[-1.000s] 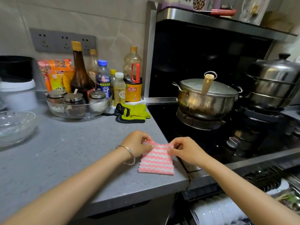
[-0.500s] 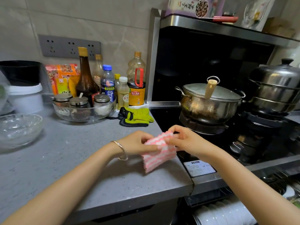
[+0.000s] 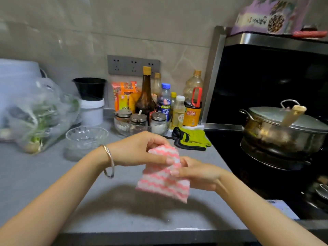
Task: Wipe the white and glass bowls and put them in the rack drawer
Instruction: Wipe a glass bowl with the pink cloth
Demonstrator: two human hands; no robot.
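The left hand point(image 3: 138, 151), a bangle point(image 3: 109, 162) on its wrist, has its fingers curled over the upper edge of the pink-and-white striped cloth point(image 3: 163, 181), thumb and fingertips pinching the fabric. The right hand point(image 3: 197, 174) meets it from the right, its fingers bent and gripping the same cloth just below the left hand's pinch; the two hands are almost touching. The cloth is held up off the grey counter point(image 3: 53, 183) and throws a shadow on it. It hangs folded, its long axis running from the hands down and slightly to the right, with the lower edge free and its stripes lying crosswise.

The glass bowl point(image 3: 87, 137) stands upright, mouth up, on the counter to the far left of the left hand, apart from it. Left of the bowl lies a clear plastic bag of greens point(image 3: 35, 116). Beyond the hands sit a glass dish of condiment jars point(image 3: 140, 121) and green gloves point(image 3: 193, 139). On the right, a lidded steel pot point(image 3: 284, 132) sits on the stove.
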